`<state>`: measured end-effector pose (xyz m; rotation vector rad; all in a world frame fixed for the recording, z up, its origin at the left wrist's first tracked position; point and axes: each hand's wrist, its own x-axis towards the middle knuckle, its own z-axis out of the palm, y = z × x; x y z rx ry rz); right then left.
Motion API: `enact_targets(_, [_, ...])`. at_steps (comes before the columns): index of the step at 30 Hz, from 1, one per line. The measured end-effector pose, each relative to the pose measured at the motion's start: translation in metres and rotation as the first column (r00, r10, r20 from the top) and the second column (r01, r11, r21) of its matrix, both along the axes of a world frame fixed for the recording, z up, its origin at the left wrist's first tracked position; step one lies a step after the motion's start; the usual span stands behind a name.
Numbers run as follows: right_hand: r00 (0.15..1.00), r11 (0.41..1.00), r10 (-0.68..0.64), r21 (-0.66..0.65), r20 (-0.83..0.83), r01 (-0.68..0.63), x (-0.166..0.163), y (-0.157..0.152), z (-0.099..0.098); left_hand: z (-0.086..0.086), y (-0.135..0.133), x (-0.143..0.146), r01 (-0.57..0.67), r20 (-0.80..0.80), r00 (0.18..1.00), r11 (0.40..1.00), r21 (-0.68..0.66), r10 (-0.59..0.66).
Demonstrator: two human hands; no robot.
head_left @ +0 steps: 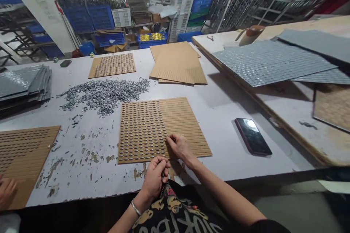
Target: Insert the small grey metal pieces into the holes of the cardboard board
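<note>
A grooved cardboard sheet [180, 120] lies in front of me. Small dark metal oval pieces [140, 127] sit in rows along its grooves on the left part, while the right part shows bare grooves. My right hand [180, 147] rests on the sheet at the edge of the filled rows, thumb and forefinger pinched; whatever is between them is hidden. Just off the sheet's near edge, my left hand [156, 176] is closed, with dark bits showing between its fingers. A spread pile of the same metal pieces [106, 93] lies beyond the sheet to the left.
Stacked blank cardboard sheets [177, 62] and another filled sheet [117, 63] lie farther back. A phone [253, 136] is at right. Silvery wrapped sheets [273, 62] overhang the adjoining table. At left, another person's hand [7, 191] rests on a similar sheet [35, 160].
</note>
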<state>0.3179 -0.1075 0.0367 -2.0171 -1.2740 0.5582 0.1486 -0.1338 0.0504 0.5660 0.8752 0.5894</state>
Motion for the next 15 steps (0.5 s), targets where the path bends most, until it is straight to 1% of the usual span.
enact_targets(5, [0.996,0.997,0.026,-0.068,0.088,-0.02,-0.004,0.0072,-0.0027,-0.0023,0.0011,-0.0031,0.014,0.004,1.0,1.0,0.006,-0.014])
enact_targets(10, [0.996,0.978,-0.021,-0.205,0.092,0.04,-0.0046,0.0102,0.0016,-0.005,0.0039,-0.001,0.021,0.011,1.0,1.0,-0.002,-0.021])
enact_targets(12, [0.995,0.975,-0.043,-0.214,0.088,0.061,-0.0044,0.0109,0.0013,-0.0044,0.0038,-0.0011,0.027,0.009,1.0,1.0,0.001,-0.027])
enact_targets(15, [0.998,0.982,-0.044,-0.181,0.045,0.051,-0.0001,0.0104,0.0008,-0.0016,0.003,-0.0018,0.036,0.002,0.999,0.999,0.0,-0.036])
